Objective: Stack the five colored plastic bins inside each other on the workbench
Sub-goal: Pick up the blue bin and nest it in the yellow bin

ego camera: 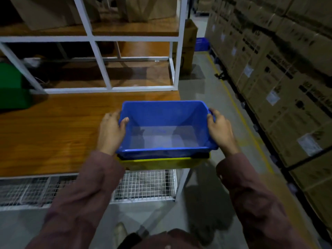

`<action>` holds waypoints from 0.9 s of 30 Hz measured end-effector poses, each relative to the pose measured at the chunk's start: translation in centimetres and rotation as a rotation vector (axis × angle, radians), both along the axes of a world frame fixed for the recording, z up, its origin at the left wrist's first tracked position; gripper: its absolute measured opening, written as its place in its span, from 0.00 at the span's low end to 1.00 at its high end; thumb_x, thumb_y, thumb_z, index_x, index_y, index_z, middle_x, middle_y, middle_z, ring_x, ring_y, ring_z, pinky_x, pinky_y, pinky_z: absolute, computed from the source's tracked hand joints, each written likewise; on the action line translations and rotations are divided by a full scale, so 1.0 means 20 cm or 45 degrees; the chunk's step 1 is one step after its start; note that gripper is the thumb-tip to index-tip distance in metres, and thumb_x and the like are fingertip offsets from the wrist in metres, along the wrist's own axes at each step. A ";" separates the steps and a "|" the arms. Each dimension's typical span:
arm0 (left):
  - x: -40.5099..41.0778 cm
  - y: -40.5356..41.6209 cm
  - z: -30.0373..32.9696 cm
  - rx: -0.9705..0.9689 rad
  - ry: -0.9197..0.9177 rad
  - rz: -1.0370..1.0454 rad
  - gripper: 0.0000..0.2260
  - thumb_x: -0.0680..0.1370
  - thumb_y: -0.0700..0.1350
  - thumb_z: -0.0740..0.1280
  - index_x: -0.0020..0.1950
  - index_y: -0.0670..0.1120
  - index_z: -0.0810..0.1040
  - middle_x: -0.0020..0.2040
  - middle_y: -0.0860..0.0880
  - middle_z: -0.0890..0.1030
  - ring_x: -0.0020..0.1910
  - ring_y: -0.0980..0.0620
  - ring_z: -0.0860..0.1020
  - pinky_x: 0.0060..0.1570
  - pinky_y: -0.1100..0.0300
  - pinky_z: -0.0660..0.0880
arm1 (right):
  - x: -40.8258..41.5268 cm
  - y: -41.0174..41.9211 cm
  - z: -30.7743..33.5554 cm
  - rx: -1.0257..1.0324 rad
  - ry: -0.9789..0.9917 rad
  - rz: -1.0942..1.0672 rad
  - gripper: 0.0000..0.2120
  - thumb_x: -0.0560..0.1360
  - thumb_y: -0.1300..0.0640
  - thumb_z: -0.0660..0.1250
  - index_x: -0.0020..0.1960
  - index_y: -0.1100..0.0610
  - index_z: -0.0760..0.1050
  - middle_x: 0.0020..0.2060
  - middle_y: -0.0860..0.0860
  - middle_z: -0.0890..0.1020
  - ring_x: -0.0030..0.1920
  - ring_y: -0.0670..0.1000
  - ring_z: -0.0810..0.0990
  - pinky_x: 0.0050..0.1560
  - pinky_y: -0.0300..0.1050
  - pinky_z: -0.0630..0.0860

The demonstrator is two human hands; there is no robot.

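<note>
A blue bin (165,114) sits nested in a yellow bin (161,163) at the right front corner of the wooden workbench (53,133). Only the yellow bin's front rim shows beneath the blue one. My left hand (112,131) grips the blue bin's left wall, thumb inside the rim. My right hand (220,129) holds its right wall from outside, fingers curled over the rim. A green bin (13,87) stands at the far left of the bench, partly cut off by the frame edge.
A white metal shelf frame (100,56) rises behind the bench, with cardboard boxes on top. A wire mesh shelf (143,184) lies under the bench. Stacked cartons (287,78) line the right side of a grey aisle. A blue crate (202,44) sits far back.
</note>
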State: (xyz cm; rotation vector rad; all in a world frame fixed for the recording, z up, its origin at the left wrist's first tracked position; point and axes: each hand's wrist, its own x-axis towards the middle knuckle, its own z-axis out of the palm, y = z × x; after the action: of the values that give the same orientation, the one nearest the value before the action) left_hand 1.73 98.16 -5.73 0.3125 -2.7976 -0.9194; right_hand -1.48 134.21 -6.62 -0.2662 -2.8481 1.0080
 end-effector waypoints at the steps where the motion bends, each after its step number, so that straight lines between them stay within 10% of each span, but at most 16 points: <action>1: 0.01 -0.01 -0.08 -0.078 -0.084 0.026 0.23 0.85 0.53 0.65 0.79 0.47 0.72 0.72 0.35 0.74 0.69 0.32 0.75 0.66 0.42 0.74 | -0.01 0.00 -0.04 0.012 -0.009 0.029 0.23 0.87 0.49 0.56 0.79 0.54 0.72 0.67 0.64 0.82 0.68 0.67 0.79 0.72 0.62 0.72; 27: -0.03 -0.02 -0.32 0.239 -0.136 0.114 0.23 0.87 0.59 0.57 0.84 0.62 0.62 0.70 0.39 0.80 0.63 0.37 0.81 0.54 0.49 0.77 | -0.07 -0.08 -0.30 -0.678 -0.032 0.000 0.21 0.89 0.48 0.54 0.79 0.47 0.72 0.63 0.52 0.83 0.62 0.54 0.82 0.63 0.50 0.81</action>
State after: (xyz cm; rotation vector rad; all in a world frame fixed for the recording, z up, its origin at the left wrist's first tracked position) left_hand 1.19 97.78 -12.11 0.5243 -2.7692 -1.1794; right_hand -2.82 132.57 -12.69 -0.3198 -2.5414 1.7574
